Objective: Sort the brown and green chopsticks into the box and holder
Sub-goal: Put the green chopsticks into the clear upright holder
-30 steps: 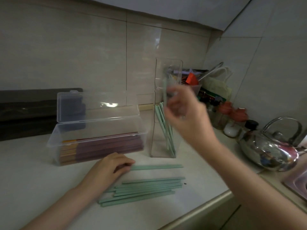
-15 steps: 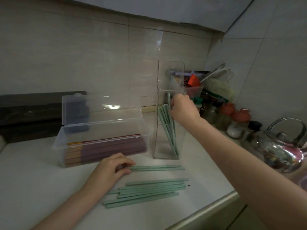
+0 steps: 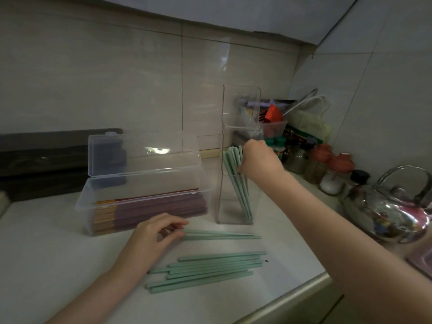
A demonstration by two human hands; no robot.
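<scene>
Right hand (image 3: 259, 160): at the holder (image 3: 238, 202), fingers closed round the tops of the green sticks (image 3: 238, 178) standing inside; likely settling them so they lean together.
Left hand (image 3: 154, 237): flat on the desk (image 3: 46, 253) just left of the holder's foot, fingers (image 3: 177, 233) lightly pinched on the near ends of a loose pair (image 3: 222, 235); probably readied as the next load.
Holder: clear, tall, upright, lid hinged up; only green sticks inside, tilted, tops toward the box (image 3: 145, 206), feet at the far corner.
Box: clear, long, left of the holder, lid (image 3: 145, 153) tipped back open; brown sticks (image 3: 159, 210) lying flat, packed in layers.
Green pile (image 3: 205, 268): on the desk in front of the holder, nearer the edge, roughly parallel, apart from the pair.
Progress: brown seemingly all boxed, none seen loose; green partly done.
Kettle (image 3: 392, 216): right of the holder, clear of the work.
</scene>
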